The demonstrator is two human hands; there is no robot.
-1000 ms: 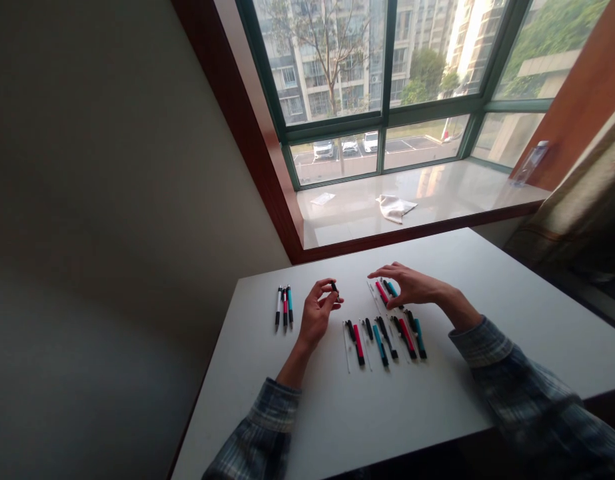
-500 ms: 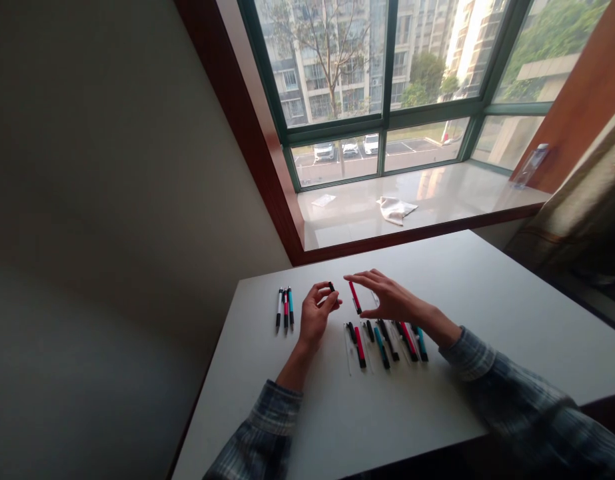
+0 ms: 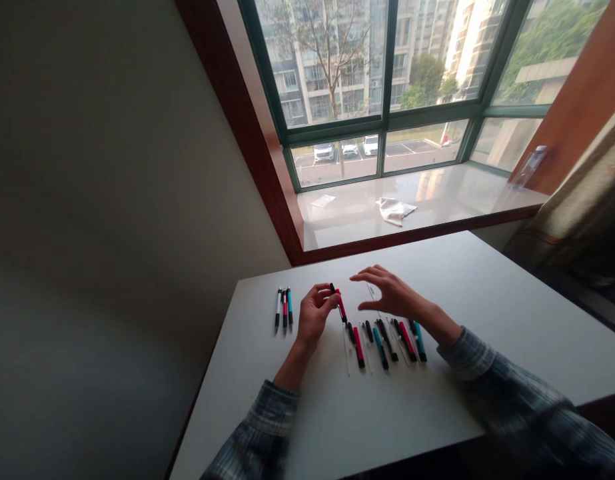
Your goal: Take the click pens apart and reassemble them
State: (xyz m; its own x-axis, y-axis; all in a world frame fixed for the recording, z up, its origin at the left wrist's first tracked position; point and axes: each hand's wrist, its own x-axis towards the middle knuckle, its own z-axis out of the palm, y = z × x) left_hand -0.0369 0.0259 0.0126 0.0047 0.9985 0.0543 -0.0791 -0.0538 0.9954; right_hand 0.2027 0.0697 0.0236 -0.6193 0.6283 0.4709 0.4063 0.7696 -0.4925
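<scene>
My left hand (image 3: 314, 313) pinches a red pen barrel (image 3: 341, 307) with a black end together with a black pen part, whose tip shows above the fingers. My right hand (image 3: 390, 293) is to the right of it, thumb and fingers spread wide with nothing between them. Just behind its fingers a thin pale pen refill (image 3: 373, 291) is partly hidden. Below both hands lies a row of pen parts: red barrels (image 3: 358, 348), teal barrels (image 3: 380, 348), black grips (image 3: 370, 331) and slim clear refills (image 3: 347, 353).
Three assembled pens (image 3: 284, 310) in white, red and teal lie side by side at the left of the white table (image 3: 412, 413). Behind the table is a window sill with a crumpled white cloth (image 3: 396, 210) and a clear bottle (image 3: 530, 168).
The red barrel has passed from between my right fingers to my left hand, beside the black part. My right hand has let go and is open.
</scene>
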